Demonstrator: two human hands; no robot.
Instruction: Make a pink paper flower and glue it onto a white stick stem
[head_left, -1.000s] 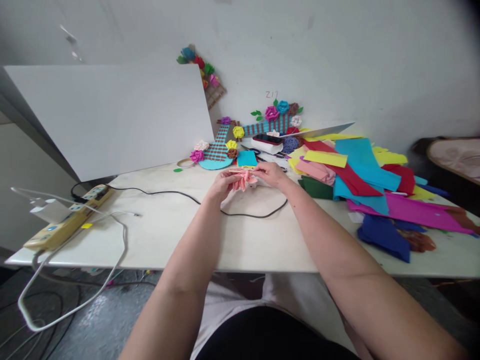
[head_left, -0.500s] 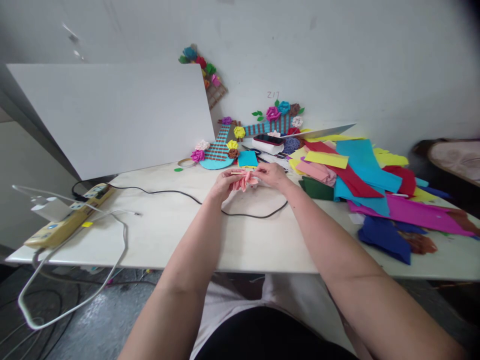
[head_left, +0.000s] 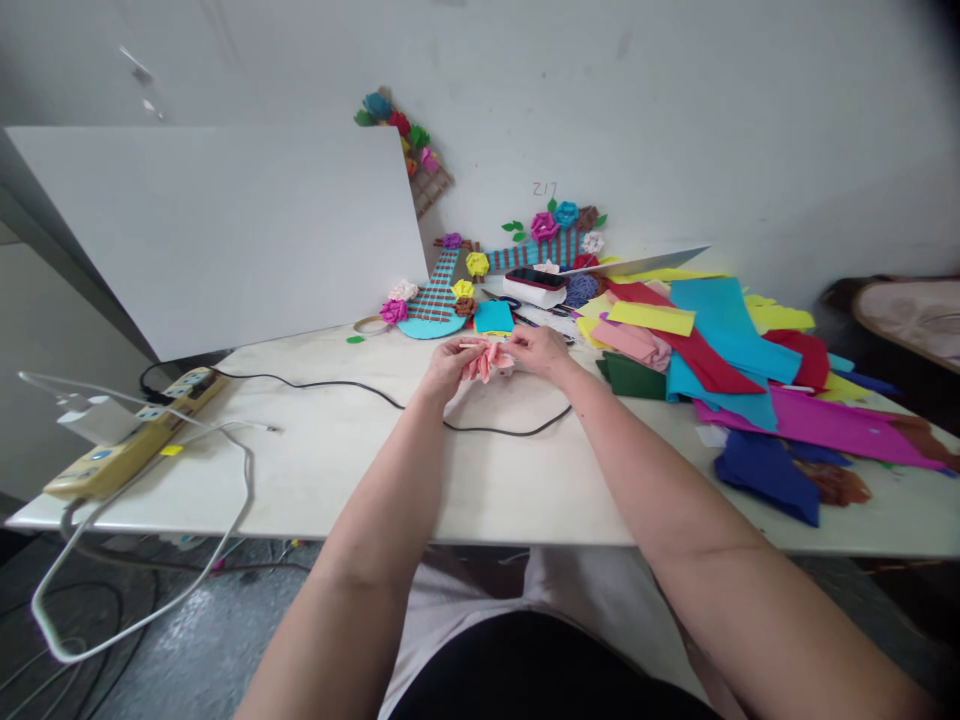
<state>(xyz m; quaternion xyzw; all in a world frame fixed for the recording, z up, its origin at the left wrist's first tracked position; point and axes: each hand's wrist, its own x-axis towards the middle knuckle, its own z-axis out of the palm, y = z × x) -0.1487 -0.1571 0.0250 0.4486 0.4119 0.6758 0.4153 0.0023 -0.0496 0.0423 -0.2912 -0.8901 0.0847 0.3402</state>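
Observation:
Between my two hands, above the white table, is a pink paper flower [head_left: 487,364] with ruffled petals. My left hand [head_left: 448,364] grips it from the left, along with a thin pale stick partly hidden by the fingers. The fingertips of my right hand [head_left: 538,350] pinch the flower's right side. Just behind the hands lies a stack of small blue and yellow paper pieces [head_left: 493,317]. Farther back left sits a blue guitar-shaped craft [head_left: 433,322] with paper flowers on its edges.
Coloured crepe paper [head_left: 720,330] is heaped on the right. A phone [head_left: 536,278] rests on a white box by scissors [head_left: 501,299]. A yellow power strip [head_left: 127,440] lies left; a black cable [head_left: 337,384] crosses the table [head_left: 525,490]. A white board [head_left: 225,240] leans behind.
The view has shifted very slightly. Both hands stay in nearly the same place on the pink flower, with only small finger movements.

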